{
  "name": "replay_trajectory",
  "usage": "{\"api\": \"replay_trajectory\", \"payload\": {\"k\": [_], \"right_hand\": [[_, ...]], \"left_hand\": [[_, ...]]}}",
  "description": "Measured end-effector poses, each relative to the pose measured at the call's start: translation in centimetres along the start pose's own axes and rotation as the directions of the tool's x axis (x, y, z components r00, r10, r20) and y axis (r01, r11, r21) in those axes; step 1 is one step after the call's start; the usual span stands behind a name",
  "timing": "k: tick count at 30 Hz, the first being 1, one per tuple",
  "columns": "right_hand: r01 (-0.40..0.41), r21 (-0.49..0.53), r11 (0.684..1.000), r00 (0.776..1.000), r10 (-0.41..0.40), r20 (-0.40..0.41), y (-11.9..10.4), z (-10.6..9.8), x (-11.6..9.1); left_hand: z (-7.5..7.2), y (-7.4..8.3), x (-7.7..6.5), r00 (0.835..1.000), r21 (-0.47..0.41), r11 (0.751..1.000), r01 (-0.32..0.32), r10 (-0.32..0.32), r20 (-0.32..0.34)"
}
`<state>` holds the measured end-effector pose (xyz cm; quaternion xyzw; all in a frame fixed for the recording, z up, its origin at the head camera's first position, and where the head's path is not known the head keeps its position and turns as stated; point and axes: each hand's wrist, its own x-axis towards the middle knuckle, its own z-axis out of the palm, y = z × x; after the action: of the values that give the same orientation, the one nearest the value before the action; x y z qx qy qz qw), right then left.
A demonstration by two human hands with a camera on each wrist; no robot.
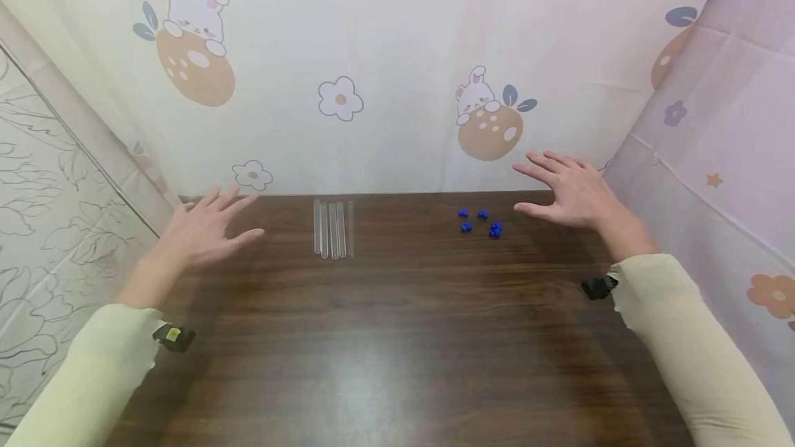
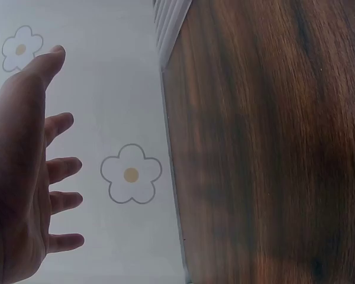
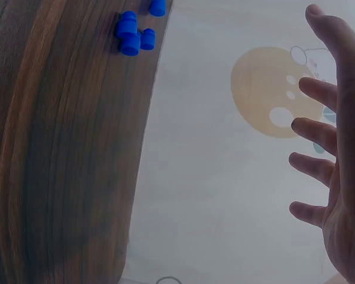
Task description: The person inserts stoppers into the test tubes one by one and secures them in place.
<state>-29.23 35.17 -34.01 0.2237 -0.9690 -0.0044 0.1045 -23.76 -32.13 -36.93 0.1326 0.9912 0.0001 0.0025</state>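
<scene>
Several clear glass test tubes (image 1: 334, 230) lie side by side near the table's back edge, left of centre. Their ends also show at the top of the left wrist view as a whitish bundle (image 2: 170, 26). To the right, several small blue stoppers (image 1: 466, 227) sit in a loose group; the right wrist view shows their stepped round shape (image 3: 128, 26). My left hand (image 1: 205, 230), fingers spread, hovers left of the tubes and holds nothing. On the other side, my right hand (image 1: 574, 192) is spread just right of the stoppers, with nothing in it.
A dark wood-grain table (image 1: 373, 336) extends toward me. Behind it hangs a pale curtain (image 1: 397, 40) printed with rabbits and flowers, meeting the table's back edge. More patterned cloth (image 1: 733, 157) closes off the right, and a leaf-patterned panel (image 1: 50, 240) stands at the left.
</scene>
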Motion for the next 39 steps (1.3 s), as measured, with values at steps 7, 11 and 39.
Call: {"api": "replay_trajectory", "payload": {"k": [7,11,39], "right_hand": [[0.001,0.011,1.000,1.000,-0.001,0.013,-0.5,-0.1,0.4],[0.006,0.017,1.000,1.000,-0.006,0.005,-0.6,0.0,0.4],[0.143,0.202,0.969,0.973,-0.100,-0.206,-2.1,3.6,-0.2]], "left_hand": [[-0.1,0.7,0.5,1.000,-0.002,1.000,-0.012,0.012,0.007],[-0.1,1.1,0.6,1.000,-0.001,1.000,-0.014,0.014,0.009],[2.9,2.8,3.0,0.998,-0.162,0.986,0.046,-0.052,-0.035]]}}
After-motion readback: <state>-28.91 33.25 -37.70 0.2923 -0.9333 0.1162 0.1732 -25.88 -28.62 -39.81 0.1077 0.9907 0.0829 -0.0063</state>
